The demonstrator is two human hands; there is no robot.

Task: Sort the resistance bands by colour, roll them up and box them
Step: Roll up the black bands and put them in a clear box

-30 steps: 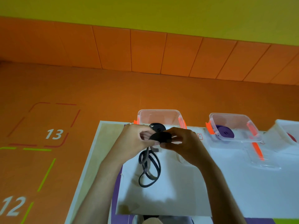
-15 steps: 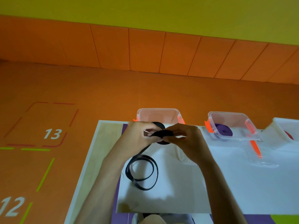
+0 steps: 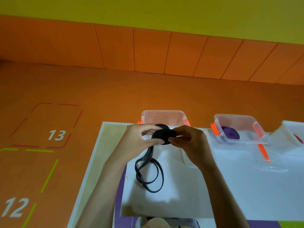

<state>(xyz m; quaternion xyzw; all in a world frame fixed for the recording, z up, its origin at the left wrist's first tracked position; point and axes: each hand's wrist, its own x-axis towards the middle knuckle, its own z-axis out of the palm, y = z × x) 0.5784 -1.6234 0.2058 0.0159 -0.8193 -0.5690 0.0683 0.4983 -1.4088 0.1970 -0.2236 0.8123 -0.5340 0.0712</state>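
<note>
Black resistance band (image 3: 163, 137): partly rolled into a flat coil and held in the air just above frame centre, over the far part of the table (image 3: 105, 145). Its loose tail (image 3: 148, 176) dropped from the coil's lower left and lay in overlapping loops on the white sheet (image 3: 189, 195), lower centre.

Left hand (image 3: 138, 140): forearm rose diagonally from the bottom left. The thumb lay along the coil's near edge and the fingers (image 3: 148, 130) were curled over its top, so the coil was pinched between them. Right hand (image 3: 190, 140): forearm rose from the bottom right. Its fingers (image 3: 178, 142) were curled round the coil's right side and gripped it. The fingertips of the two hands nearly met at the coil's near edge.

Edges and room: the table's left edge ran diagonally just outside the left forearm. Bare sheet lay open between the forearms, to the right of the loops. A clear box (image 3: 164, 114) with orange clips stood just behind the hands at the far table edge. Something dark showed at its near wall, mostly hidden by the coil.

To the right, well apart from the right hand, a second clear box (image 3: 236, 118) held a purple roll (image 3: 230, 135). A clear lid (image 3: 269, 163) lay in front of it. A white box (image 3: 286, 129) was cut by the right frame edge. Orange floor (image 3: 98, 96) beyond the table carried the numbers 13 and 12.
</note>
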